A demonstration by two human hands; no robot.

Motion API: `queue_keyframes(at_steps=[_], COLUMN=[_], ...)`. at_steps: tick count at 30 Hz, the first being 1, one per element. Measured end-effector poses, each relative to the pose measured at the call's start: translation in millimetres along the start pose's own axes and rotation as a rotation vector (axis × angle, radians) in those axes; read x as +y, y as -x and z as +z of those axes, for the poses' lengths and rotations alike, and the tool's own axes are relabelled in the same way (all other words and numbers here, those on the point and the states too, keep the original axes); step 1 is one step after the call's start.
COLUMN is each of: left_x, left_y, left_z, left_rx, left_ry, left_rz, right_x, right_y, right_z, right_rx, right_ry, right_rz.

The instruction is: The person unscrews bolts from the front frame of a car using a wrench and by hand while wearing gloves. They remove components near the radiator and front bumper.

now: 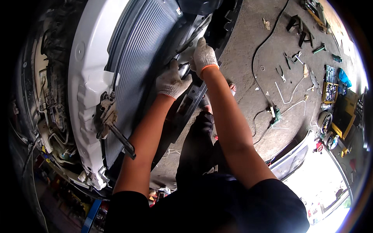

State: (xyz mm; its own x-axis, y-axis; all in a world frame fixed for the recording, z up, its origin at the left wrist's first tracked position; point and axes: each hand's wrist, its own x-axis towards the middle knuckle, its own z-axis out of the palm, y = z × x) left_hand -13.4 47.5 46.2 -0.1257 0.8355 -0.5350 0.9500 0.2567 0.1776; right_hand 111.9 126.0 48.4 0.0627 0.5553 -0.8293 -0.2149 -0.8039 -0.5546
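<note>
Both my hands wear white knit gloves and reach into the front end of a car with its bumper off. My left hand (172, 82) lies against a pale metal part (184, 54) beside the radiator (143, 42), thumb spread away from the other fingers. My right hand (203, 57), with an orange cuff, is closed at the black front rail (223, 46), just right of the left hand. What its curled fingers grip is hidden. A dark bar (198, 31) runs along the pale part above both hands. The hood latch (107, 112) sits on the white crossmember (89, 58).
Right of me, the concrete floor holds a green power drill (276, 113) with its cord, pliers (281, 73), bent rods (285, 99) and a socket set (330, 83). A black stand (301, 31) is farther off. A removed bumper panel (291, 159) lies behind my right arm.
</note>
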Motion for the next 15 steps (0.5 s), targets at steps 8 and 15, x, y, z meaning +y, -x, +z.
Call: queue_keyframes(at_steps=[8,15], left_x=[-10,-37], left_y=[-3,-16], left_z=[16,45], left_rx=[0.16,0.1], left_ry=[0.014,-0.072], left_rz=[0.093,0.1], right_x=[17,115], right_y=[-3,92], right_z=[-9,15], right_rx=[-0.082,0.004], right_ry=[-0.074,0.269], right_rz=[-0.111,-0.755])
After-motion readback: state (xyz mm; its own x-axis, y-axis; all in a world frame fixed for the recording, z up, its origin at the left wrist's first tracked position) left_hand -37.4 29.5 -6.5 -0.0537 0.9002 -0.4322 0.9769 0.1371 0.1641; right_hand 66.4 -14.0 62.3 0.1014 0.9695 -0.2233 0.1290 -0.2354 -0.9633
